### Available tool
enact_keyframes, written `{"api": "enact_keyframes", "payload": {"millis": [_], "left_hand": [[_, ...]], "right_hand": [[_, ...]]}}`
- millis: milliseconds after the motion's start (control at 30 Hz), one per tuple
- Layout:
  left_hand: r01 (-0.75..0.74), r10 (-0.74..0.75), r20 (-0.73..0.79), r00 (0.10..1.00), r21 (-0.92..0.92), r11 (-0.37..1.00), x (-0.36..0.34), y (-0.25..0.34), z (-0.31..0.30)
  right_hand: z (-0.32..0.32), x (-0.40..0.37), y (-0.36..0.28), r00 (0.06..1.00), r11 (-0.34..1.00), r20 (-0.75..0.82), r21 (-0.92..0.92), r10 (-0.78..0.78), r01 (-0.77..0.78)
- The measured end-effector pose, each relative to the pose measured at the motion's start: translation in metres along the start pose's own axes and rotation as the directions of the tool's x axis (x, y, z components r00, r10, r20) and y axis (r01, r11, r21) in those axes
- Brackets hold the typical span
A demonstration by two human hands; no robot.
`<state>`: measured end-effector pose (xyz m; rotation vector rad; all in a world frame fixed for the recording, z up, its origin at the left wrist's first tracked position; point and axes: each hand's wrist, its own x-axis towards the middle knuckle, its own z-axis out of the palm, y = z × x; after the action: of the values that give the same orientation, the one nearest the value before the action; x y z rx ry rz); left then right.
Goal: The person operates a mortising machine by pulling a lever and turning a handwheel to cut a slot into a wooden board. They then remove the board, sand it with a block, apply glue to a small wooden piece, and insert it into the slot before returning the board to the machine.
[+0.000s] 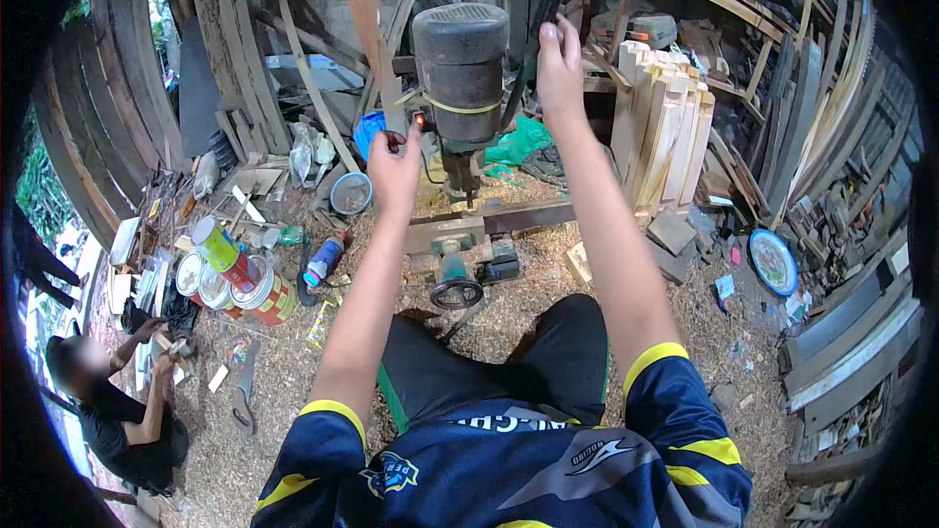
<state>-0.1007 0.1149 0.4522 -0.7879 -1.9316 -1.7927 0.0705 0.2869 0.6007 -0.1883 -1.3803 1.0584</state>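
Note:
A dark drill-press-like machine (460,68) with a round motor housing stands in front of me. My right hand (560,68) is closed around the black grip of its raised lever (550,5). On the other side, my left hand (395,171) is at the machine's red-lit switch (419,121), fingers bent around it; part of what they touch is hidden. Below the motor, the bit (469,198) points down at a long wooden piece (528,215) lying across the machine. A vise (455,244) with a black handwheel (457,293) sits under it.
Shaped wooden pieces (660,127) stand stacked to the right. Paint cans (264,298), a spray can (325,260) and a handsaw (245,386) are on the shavings-covered floor at left. Another person (117,411) crouches there, handling wood. A blue-rimmed basin (753,259) is at right.

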Motion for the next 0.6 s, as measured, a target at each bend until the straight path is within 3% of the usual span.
{"api": "enact_keyframes", "payload": {"millis": [133, 200, 367, 433, 500, 567, 600], "left_hand": [[-0.040, 0.044, -0.039, 0.998, 0.089, 0.995, 0.002, 0.004, 0.005], [-0.015, 0.016, -0.039, 0.999, 0.025, 1.000, 0.004, 0.001, 0.007], [-0.046, 0.049, -0.044, 0.998, 0.076, 0.996, -0.001, -0.011, 0.004], [-0.040, 0.036, -0.058, 0.998, -0.054, 0.998, -0.012, -0.016, -0.003], [0.010, -0.010, 0.004, 1.000, -0.092, 0.996, -0.041, -0.034, -0.018], [0.108, -0.083, 0.226, 0.971, -0.101, 0.989, -0.089, -0.045, -0.044], [0.134, -0.114, 0.264, 0.958, -0.059, 0.989, -0.115, -0.059, -0.053]], "right_hand": [[-0.016, -0.052, 0.023, 0.996, 0.999, -0.079, 0.002, 0.045, -0.044], [-0.028, -0.077, 0.045, 0.981, 0.982, -0.062, 0.026, 0.186, -0.185], [-0.055, -0.144, 0.097, 0.950, 0.951, -0.054, -0.026, 0.306, -0.308], [-0.069, -0.174, 0.101, 0.930, 0.929, -0.035, -0.036, 0.366, -0.368], [-0.083, -0.211, 0.097, 0.897, 0.890, 0.064, -0.175, 0.437, -0.421], [-0.097, -0.250, 0.109, 0.802, 0.818, 0.171, -0.054, 0.573, -0.573], [-0.103, -0.271, 0.115, 0.796, 0.826, 0.220, -0.138, 0.564, -0.547]]}}
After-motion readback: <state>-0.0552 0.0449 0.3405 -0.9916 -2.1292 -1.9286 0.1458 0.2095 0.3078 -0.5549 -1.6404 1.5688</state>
